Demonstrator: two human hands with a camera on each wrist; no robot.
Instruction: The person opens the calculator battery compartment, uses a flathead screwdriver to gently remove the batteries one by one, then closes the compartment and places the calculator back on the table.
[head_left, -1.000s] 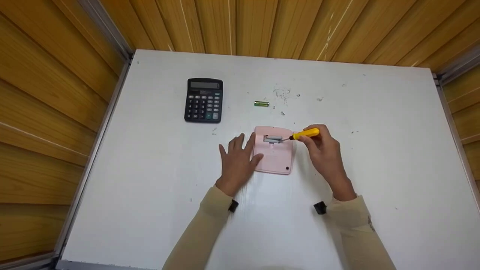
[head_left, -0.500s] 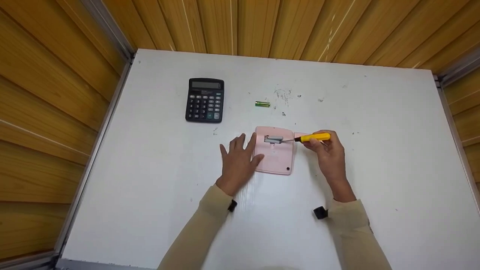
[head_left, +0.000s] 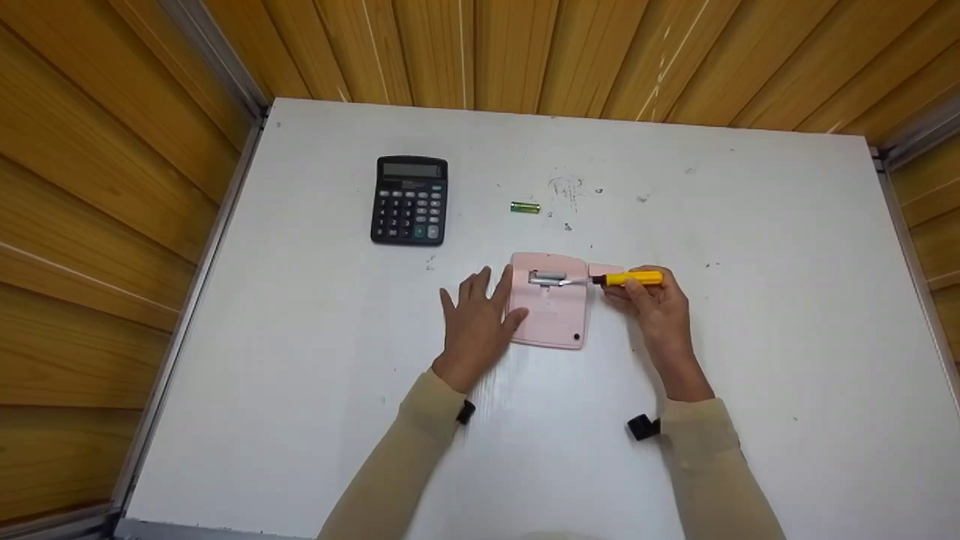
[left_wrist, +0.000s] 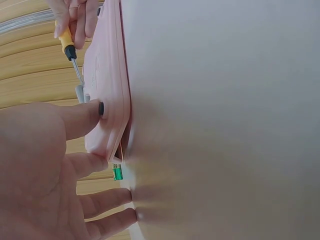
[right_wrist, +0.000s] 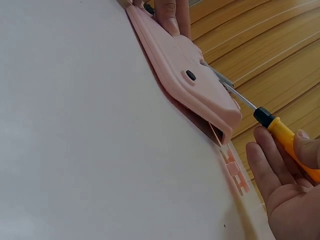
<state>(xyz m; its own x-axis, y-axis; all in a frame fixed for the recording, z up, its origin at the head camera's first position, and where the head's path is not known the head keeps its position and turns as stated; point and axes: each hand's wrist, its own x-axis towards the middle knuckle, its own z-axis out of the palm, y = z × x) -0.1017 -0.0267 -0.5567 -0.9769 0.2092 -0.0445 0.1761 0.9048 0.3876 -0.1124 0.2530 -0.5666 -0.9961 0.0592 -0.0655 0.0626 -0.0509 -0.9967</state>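
A pink calculator-like device point(head_left: 546, 322) lies back up on the table, with small dark feet and its battery compartment uncovered. Two grey batteries point(head_left: 550, 275) sit in that compartment; in the wrist views one sticks up above the back. My left hand point(head_left: 478, 330) is spread at the device's left side, thumb on its back and index finger along its edge. From the right, my right hand point(head_left: 656, 304) grips a yellow-handled screwdriver point(head_left: 634, 278), its metal tip at the right end of the batteries. A pink battery cover point(right_wrist: 234, 170) lies beside the device, partly behind the right hand.
A black calculator point(head_left: 409, 200) lies face up at the back left of the white table point(head_left: 300, 337). Behind the pink device is a green battery point(head_left: 525, 208). Wood-patterned panels point(head_left: 510, 52) stand along the far and side edges.
The right hand and screwdriver have moved right and slightly toward the front, the shaft now lying flatter. The pink cover has come into sight. The left hand has stayed on the device.
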